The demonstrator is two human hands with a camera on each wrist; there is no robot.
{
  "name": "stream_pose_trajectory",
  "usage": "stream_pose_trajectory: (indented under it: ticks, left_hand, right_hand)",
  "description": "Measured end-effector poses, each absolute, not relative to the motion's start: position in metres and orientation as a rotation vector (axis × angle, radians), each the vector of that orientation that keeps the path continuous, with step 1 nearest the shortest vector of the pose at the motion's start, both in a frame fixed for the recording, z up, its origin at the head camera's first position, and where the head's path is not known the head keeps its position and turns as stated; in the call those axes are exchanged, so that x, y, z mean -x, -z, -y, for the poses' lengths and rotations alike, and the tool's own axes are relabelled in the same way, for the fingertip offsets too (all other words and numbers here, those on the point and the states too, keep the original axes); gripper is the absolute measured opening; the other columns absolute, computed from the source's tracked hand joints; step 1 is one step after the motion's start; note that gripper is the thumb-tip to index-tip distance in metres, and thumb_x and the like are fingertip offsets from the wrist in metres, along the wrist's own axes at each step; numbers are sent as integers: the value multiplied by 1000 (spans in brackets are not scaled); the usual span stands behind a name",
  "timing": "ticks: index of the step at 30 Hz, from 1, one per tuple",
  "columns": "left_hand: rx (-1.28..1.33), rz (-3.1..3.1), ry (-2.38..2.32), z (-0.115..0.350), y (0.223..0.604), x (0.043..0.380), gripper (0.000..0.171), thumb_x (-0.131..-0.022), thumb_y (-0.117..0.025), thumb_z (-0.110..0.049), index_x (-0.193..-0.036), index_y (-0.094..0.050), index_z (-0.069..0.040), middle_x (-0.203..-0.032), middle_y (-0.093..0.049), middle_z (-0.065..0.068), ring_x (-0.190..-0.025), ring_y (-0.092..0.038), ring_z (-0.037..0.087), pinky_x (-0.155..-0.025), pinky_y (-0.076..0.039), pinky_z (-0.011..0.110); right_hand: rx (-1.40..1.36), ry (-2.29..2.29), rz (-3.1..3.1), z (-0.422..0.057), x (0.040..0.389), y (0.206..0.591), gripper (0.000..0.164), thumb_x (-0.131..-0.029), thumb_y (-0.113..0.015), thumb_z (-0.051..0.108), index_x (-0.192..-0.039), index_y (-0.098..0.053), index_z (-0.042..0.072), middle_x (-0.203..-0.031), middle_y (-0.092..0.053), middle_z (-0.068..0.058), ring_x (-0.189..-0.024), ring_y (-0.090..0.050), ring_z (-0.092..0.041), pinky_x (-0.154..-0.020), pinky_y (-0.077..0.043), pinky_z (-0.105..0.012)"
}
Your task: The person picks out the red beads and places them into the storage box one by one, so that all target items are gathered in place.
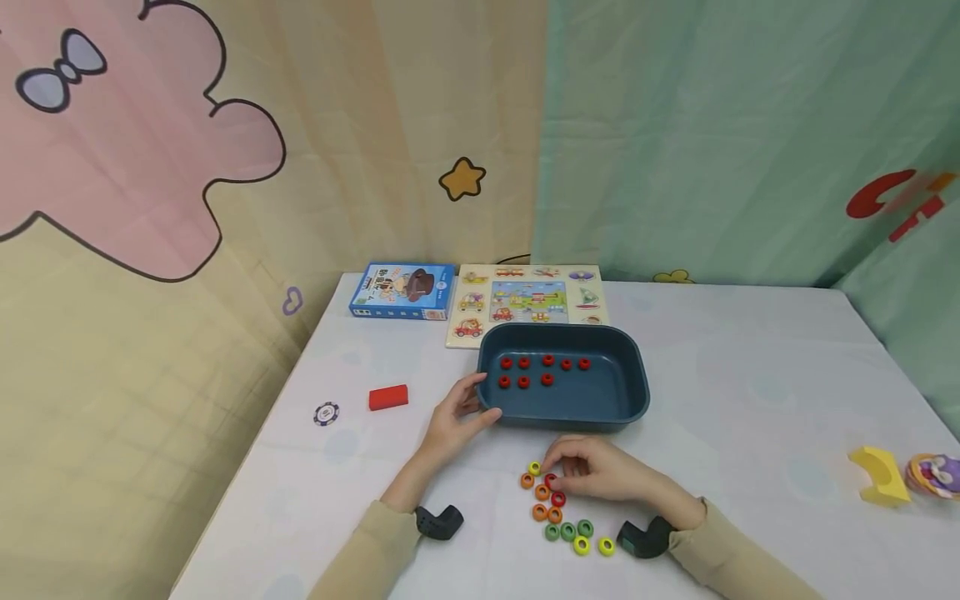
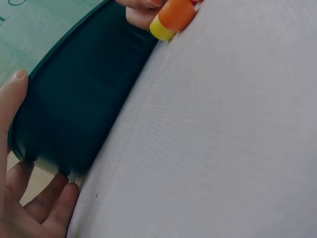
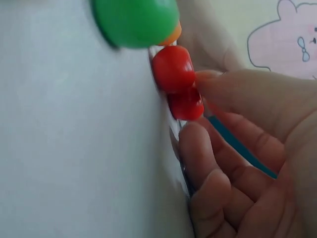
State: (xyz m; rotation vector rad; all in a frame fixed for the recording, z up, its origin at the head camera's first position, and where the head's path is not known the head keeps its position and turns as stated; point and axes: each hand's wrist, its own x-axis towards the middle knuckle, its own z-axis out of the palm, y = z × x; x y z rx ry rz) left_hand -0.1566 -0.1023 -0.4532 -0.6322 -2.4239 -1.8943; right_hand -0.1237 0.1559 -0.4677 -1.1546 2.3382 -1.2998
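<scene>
A dark blue tray (image 1: 570, 408) holds several red beads (image 1: 548, 379), set in two rows. At its left end my left hand (image 1: 453, 421) grips the tray, thumb at the near corner and fingers against the end wall (image 2: 42, 213). In front of the tray, my right hand (image 1: 600, 468) has thumb and index finger at a red bead (image 3: 187, 104) on the table. A second red bead (image 1: 558, 499) lies close to it. Around them are orange beads (image 1: 540, 512), green beads (image 1: 567, 532) and yellow beads (image 1: 581, 546).
Behind the tray lie a picture puzzle board (image 1: 528, 302) and a blue box (image 1: 402, 290). To the left are a red block (image 1: 388, 397) and a poker chip (image 1: 326, 413). A yellow arch block (image 1: 882, 477) and a round patterned toy (image 1: 934, 477) sit far right.
</scene>
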Motion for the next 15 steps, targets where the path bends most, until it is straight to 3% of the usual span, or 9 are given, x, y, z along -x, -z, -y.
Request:
stream_pose_trajectory:
  ticks: [8, 15]
  left_hand:
    - [606, 2434, 1888, 102, 455, 156, 60, -81, -66, -20, -130, -39, -1, -125, -48, 23, -107, -50, 34, -90, -41, 47]
    - [614, 2426, 1882, 103, 455, 156, 59, -81, -66, -18, -130, -39, -1, -126, -47, 22, -108, -50, 34, -89, -42, 47]
  right_hand:
    - [1117, 1211, -2429, -154, 123, 477, 21, -77, -69, 33, -95, -62, 26, -82, -56, 14, -59, -47, -2, -49, -42, -17]
    - [1103, 1186, -2452, -153, 121, 475, 20, -76, -70, 33, -94, -63, 26, -81, -56, 14, -60, -47, -1, -49, -42, -17]
